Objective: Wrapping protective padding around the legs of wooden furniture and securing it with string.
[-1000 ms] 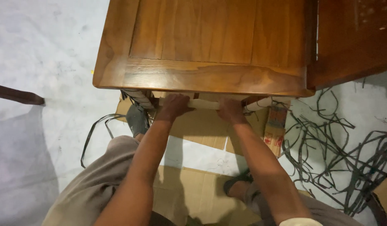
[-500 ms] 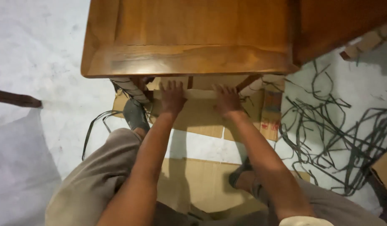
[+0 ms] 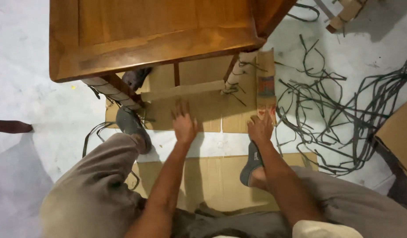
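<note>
Head view, floor: pale grey-white concrete floor [image 3: 31, 88], scuffed, with flattened cardboard sheets [image 3: 212, 180] spread under the person and under the furniture.
Head view, surroundings: a tangle of dark packing straps [image 3: 344, 119] lies on the floor to the right; the corner of a cardboard box [image 3: 399, 132] shows at the right edge; a dark strip [image 3: 9, 126] crosses the left edge.
Furniture: a polished brown wooden table [image 3: 146, 44] stands at the top, its near corners over two legs wrapped in pale paper [image 3: 107, 90].
Rail: a pale wrapped crossbar [image 3: 183, 91] runs between the wrapped legs, its long axis left to right, the right end tilted slightly up and away.
Left hand: left hand [image 3: 184, 124] is spread flat, fingers splayed, palm down over the cardboard, grasping nothing.
Right hand: right hand [image 3: 260, 128] is also open with fingers loose, just beside a printed cardboard flap [image 3: 266, 86], gripping nothing.
Rail against hands: the crossbar lies beyond both hands, apart from the fingertips, nearer the left hand than the right.
Person: grey-brown trousers and dark shoes [image 3: 130, 125] frame the arms on either side.
</note>
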